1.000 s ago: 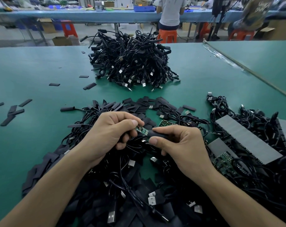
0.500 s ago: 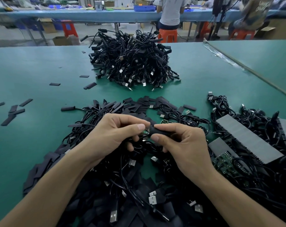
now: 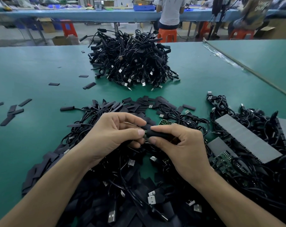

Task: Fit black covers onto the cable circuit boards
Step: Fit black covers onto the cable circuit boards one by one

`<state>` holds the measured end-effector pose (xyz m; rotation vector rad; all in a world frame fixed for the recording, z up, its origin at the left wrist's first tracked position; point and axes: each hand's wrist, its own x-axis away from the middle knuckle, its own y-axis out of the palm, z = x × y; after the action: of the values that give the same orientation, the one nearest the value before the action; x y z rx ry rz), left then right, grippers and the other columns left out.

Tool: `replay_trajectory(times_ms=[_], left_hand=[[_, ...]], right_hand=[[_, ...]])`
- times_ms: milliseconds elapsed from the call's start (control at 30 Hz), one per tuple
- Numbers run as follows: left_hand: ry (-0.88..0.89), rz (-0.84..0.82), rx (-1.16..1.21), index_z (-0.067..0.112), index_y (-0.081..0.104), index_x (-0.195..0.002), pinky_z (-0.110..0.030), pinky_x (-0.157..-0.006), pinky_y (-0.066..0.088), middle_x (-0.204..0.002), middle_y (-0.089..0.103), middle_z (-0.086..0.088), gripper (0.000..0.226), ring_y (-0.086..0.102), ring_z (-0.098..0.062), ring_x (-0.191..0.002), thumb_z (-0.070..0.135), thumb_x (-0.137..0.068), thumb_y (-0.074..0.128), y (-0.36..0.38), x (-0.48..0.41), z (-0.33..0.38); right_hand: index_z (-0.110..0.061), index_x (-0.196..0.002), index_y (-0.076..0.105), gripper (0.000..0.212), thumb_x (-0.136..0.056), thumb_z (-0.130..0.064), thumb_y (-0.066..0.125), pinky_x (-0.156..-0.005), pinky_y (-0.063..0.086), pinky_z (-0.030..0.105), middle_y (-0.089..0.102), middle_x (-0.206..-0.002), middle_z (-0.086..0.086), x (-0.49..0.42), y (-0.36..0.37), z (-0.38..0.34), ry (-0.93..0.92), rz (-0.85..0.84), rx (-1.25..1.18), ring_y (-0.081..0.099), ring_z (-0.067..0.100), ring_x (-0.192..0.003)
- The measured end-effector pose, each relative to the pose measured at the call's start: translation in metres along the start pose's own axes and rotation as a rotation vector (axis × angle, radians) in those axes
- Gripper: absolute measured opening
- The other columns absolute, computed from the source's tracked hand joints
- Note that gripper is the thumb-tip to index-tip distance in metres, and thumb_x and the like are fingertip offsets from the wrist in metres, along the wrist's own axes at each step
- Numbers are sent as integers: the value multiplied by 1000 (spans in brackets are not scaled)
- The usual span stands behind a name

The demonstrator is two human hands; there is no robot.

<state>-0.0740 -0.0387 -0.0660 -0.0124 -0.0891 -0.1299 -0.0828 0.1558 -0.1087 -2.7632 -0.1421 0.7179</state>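
Both hands meet just above the near heap of cables (image 3: pixel 122 185) at the front of the green bench (image 3: pixel 32 71). The right hand (image 3: pixel 180 145) has its grip pinched on a black cover (image 3: pixel 157 133), with the forefinger on top, the thumb below and the other fingers curled underneath. The cover lies roughly level and points left toward the other hand. The left hand (image 3: pixel 112 136) closes its grip, thumb and forefinger, on the exposed end of the circuit board (image 3: pixel 145 134). Only a small green sliver of the board shows at the cover's open left end, and the rest is hidden inside the cover. The fingertips of the two hands nearly touch there. Flat loose covers (image 3: pixel 11 110) lie scattered on the bench to the left, and more are mixed into the heap under the forearms. A bare green board (image 3: pixel 166 122) lies just beyond the right knuckles. Further boards (image 3: pixel 225 161) lie at the right among tangled cables, beside long grey foam blocks (image 3: pixel 247 138). A tall pile of cables with USB plugs (image 3: pixel 132 63) stands well apart, farther back at mid-bench. Behind it, a person in a pale top (image 3: pixel 169 12) sits on an orange stool (image 3: pixel 166 35) at a blue bench (image 3: pixel 73 15).
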Motion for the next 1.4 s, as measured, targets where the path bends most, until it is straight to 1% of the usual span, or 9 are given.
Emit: replay_trajectory(times_ms=[133,367,467,600,667,867,1100,1333,1400], left_hand=[[12,12,-14,7,75,-86,-24,-58,57,-73,72,-20,20,71,-23,-63,-11,-80,70,0,1,-1],[13,-15,-23,16,76,-81,-29,-59,59,-74,71,-25,17,67,-33,-65,6,-68,80,1,2,1],[6,0,-7,14,75,-82,-32,-62,61,-74,71,-25,18,68,-30,-63,11,-66,81,2,1,-1],[18,46,-34,6,70,-90,-34,-65,61,-74,72,-24,19,68,-32,-64,5,-74,80,3,-1,-5],[29,60,-39,5,68,-92,-35,-66,61,-74,72,-24,19,68,-32,-65,1,-76,79,3,-1,-6],[34,93,-22,3,67,-91,-32,-63,61,-72,72,-23,18,68,-30,-62,-5,-79,76,5,-1,-6],[32,125,-9,2,65,-86,-24,-54,57,-71,72,-24,14,66,-24,-54,-5,-79,76,6,-1,-6],[94,28,-152,17,71,-90,-26,-60,58,-78,74,-13,27,74,-28,-70,29,-69,83,6,1,-2],[129,27,-245,21,73,-86,-24,-56,56,-77,74,-9,22,74,-25,-66,31,-70,84,6,2,0]], right_hand=[[-24,-98,79,26,-73,-17,85,-76,52,14,75,-90,-17,-1,0,-1,-4,13,-7,70,-1,-84],[-25,-103,78,33,-72,-18,86,-78,54,18,75,-89,-16,0,0,-4,8,-12,0,70,1,-85],[-38,-108,72,43,-72,-22,88,-71,55,20,73,-81,-14,0,0,-4,70,65,-36,71,6,-74],[-37,-91,71,30,-72,-21,88,-65,52,11,73,-78,-16,-4,-2,0,121,174,-113,70,4,-70],[-34,-88,75,25,-73,-18,86,-67,54,15,75,-79,-12,-4,-1,1,143,172,-187,72,6,-71],[-34,-96,77,22,-77,-24,82,-66,55,17,77,-77,-7,-4,2,3,163,125,-266,73,10,-68],[-28,-101,75,27,-79,-12,80,-64,54,20,76,-75,-3,-5,3,1,181,86,-269,69,9,-63],[-19,-93,76,17,-84,-5,76,-59,51,14,73,-67,0,-8,-3,-6,182,265,-338,68,8,-59],[-24,-95,76,16,-86,-10,75,-63,51,15,73,-70,-4,-7,-4,-8,128,327,-224,67,6,-63]])
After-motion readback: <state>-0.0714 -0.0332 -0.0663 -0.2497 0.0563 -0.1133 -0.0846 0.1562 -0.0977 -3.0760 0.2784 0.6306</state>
